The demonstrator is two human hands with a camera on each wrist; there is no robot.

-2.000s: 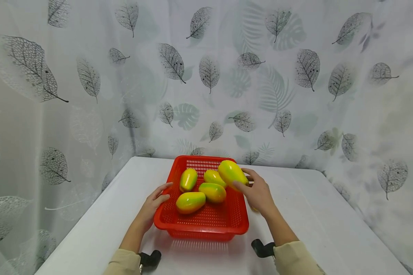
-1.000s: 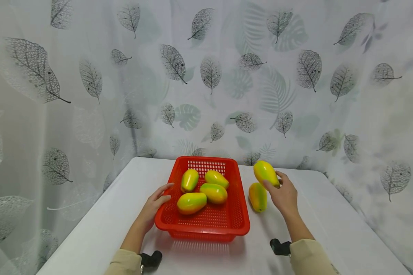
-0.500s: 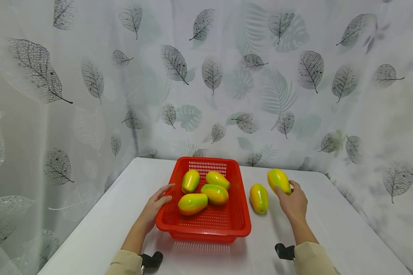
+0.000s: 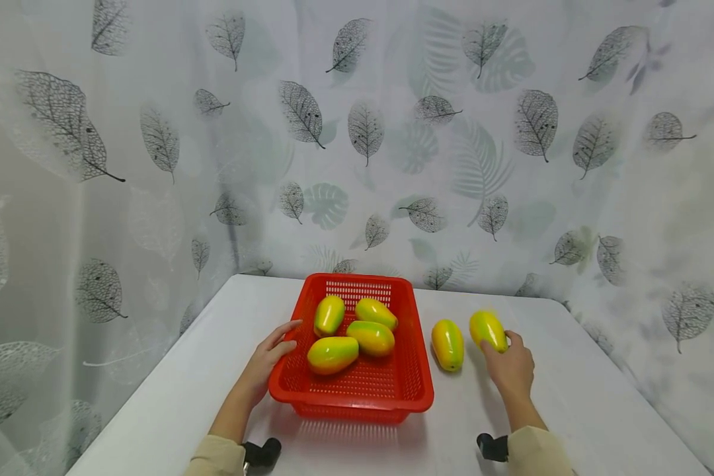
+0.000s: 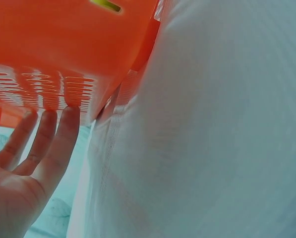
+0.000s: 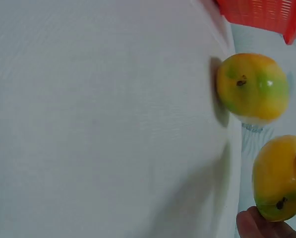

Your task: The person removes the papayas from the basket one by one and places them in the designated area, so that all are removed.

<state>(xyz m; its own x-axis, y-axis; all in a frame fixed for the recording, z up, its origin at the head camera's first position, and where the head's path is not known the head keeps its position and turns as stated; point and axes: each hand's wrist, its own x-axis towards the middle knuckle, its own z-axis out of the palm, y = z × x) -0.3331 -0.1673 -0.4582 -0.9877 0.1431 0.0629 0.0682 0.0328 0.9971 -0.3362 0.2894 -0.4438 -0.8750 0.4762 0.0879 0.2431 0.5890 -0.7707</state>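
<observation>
A red plastic basket (image 4: pixel 357 398) with slotted walls stands mid-table, with several yellow-green mangoes (image 4: pixel 333 356) lying inside. At its left side is my left hand (image 4: pixel 262 363), thumb and forefinger lying on the rim. In the left wrist view, three fairly straight fingers (image 5: pixel 63 136) touch the slotted wall from outside. My right hand (image 4: pixel 512 367) holds another mango (image 4: pixel 488 330) between thumb and fingers, to the right of the basket. The right wrist view shows this mango (image 6: pixel 276 173) low over the tabletop. A loose mango (image 4: pixel 448 345) lies between it and the basket.
A white table (image 4: pixel 577 396) carries everything. Behind and along both sides hangs a pale curtain (image 4: pixel 393 165) printed with leaves. A black wrist mount (image 4: pixel 263 455) sits at the left sleeve and a similar black mount (image 4: pixel 492 447) at the right one.
My right hand has carried the held mango from above the basket's right side rightward, past the loose mango, then down toward the table. My left hand has stayed at the basket.
</observation>
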